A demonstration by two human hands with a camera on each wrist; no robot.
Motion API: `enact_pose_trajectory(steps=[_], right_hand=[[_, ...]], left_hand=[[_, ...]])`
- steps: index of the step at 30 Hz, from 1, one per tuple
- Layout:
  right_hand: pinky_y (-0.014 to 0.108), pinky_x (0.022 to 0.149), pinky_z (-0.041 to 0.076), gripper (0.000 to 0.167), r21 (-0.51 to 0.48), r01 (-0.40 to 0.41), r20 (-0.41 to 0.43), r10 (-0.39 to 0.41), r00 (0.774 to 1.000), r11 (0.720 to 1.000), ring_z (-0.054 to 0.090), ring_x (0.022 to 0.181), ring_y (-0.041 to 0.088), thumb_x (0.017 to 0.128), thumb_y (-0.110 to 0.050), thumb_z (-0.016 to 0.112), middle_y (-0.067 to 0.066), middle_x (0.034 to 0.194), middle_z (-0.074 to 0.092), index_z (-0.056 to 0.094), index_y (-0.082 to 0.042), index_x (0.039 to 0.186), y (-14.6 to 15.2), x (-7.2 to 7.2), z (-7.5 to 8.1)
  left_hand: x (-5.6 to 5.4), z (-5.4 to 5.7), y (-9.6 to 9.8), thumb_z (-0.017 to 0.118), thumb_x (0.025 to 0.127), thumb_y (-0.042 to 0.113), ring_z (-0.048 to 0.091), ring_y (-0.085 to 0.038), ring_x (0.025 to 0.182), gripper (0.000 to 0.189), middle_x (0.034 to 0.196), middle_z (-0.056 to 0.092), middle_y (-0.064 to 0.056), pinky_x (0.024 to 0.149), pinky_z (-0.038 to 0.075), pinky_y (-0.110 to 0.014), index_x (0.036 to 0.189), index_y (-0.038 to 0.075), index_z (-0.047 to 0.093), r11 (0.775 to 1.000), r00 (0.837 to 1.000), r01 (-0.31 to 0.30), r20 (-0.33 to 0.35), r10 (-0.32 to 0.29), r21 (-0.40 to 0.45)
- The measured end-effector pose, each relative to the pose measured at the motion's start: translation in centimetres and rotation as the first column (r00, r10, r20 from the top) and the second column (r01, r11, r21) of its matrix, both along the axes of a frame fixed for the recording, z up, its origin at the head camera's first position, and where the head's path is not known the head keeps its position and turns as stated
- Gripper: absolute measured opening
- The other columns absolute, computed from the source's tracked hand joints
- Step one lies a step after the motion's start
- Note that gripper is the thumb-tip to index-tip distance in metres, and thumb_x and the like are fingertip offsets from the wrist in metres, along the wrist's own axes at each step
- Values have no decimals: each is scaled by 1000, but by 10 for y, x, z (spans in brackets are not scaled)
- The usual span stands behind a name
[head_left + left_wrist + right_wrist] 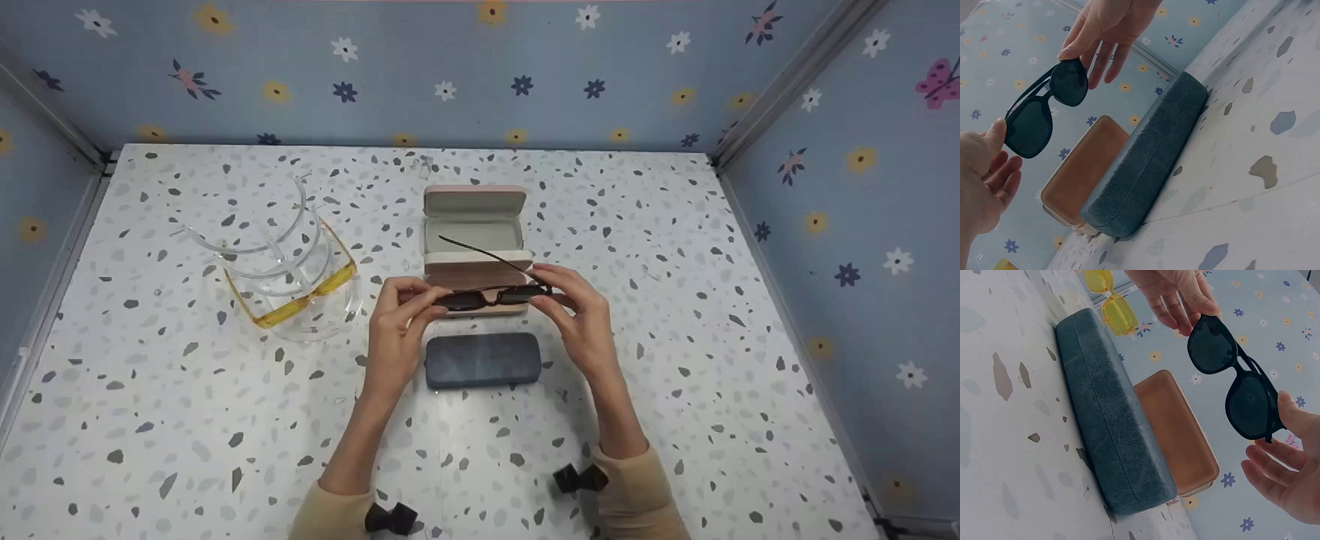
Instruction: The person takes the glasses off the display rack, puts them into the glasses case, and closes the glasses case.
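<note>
Dark sunglasses, one pair: held in the air above the near part of the open case, front toward the person, one temple standing out at an angle

Left hand: thumb and index finger pinching one end of the frame, remaining fingers loosely apart

Right hand: thumb and index finger pinching the opposite end, by the hinge, remaining fingers loosely spread

Blue case: closed, on the table, nearer the person than the open case

Yellow glasses: off to the left, at a clear stand

Risks, as judged: slipping, from fingertip-only holds; hinge strain, should the hands twist unequally; temple snagging on the open case's rim, if lowered unfolded; smudged lenses, from thumbs set close by
</note>
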State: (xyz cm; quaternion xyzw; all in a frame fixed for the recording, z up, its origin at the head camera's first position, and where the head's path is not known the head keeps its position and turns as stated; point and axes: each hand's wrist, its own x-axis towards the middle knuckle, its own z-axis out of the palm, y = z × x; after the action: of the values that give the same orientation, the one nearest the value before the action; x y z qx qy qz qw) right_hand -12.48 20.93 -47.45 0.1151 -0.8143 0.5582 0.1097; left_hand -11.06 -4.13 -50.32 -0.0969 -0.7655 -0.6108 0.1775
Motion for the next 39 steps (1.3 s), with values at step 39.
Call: enact_pose_trajectory(steps=[39], right_hand=[[32,97,59,22,32,-45,-24,46,999,998,66,118,16,94,-11,72,11,127,68,77,-7,115,1,-1,-1]], left_hand=[[-1,0,-2,75,87,18,58,-21,109,22,112,60,-11,97,47,-27,107,11,82,999,1000,-23,-19,23,-23]])
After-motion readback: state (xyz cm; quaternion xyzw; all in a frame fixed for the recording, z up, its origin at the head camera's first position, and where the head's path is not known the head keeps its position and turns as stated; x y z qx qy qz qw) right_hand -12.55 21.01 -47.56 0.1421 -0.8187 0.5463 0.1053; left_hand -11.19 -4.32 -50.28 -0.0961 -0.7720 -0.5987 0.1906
